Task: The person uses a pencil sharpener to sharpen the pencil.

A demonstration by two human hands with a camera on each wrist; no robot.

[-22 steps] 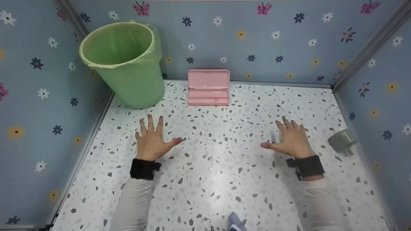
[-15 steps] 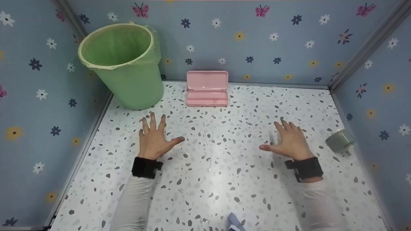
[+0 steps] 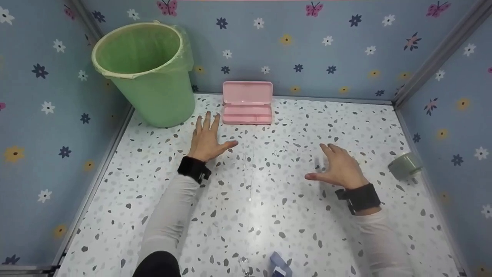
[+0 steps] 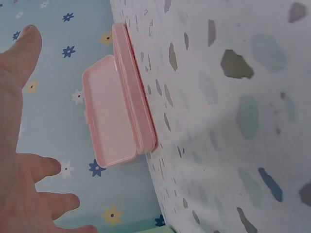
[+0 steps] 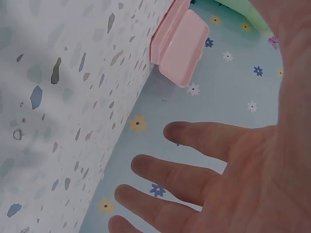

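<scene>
My left hand reaches over the speckled table with fingers spread and thumb out, holding nothing. Just ahead and to its right is a pink pencil case, its lid raised toward the back wall and its divided tray facing up. In the left wrist view the pencil case appears beyond the spread fingers. My right hand hovers over the right half of the table, fingers extended and thumb pointing left, with nothing in it. The right wrist view shows the fingers apart, with the pencil case farther off.
A green bin with a liner stands at the back left. On the right, near the side wall, lies a grey-green mug on its side. A bluish-purple item lies at the front edge. Flowered panels enclose three sides.
My left hand has moved forward and to the right, closer to the pencil case. My right hand has shifted slightly left and turned a little. The pencil case stays in place.
</scene>
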